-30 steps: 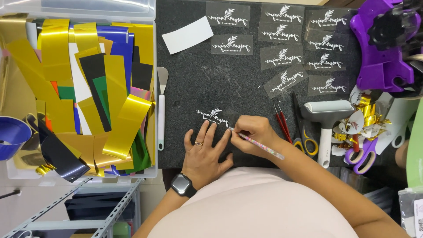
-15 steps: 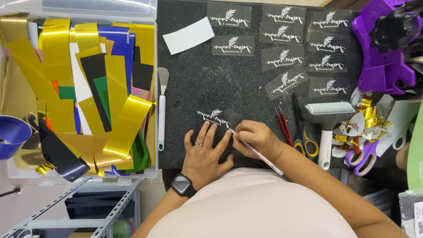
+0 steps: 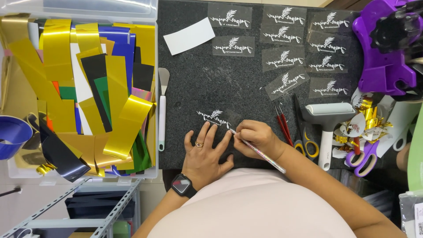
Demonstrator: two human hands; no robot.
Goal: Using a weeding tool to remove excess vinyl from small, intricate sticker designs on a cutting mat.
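Since a moment ago, our right hand (image 3: 257, 139) has tilted the pen tool (image 3: 260, 153), fingers closed around it, tip at the sticker (image 3: 216, 118). Our left hand (image 3: 205, 154), fingers spread flat, still pins the sticker just beyond its fingertips on the table (image 3: 207, 79).

clear white-lettered decal (image 3: 216, 118), flat on mat, glittery pen-like tool (image 3: 257, 150)

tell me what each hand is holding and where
The right hand holds a thin pen-like tool near its tip; the left hand holds nothing, pressing flat on the clear sticker.
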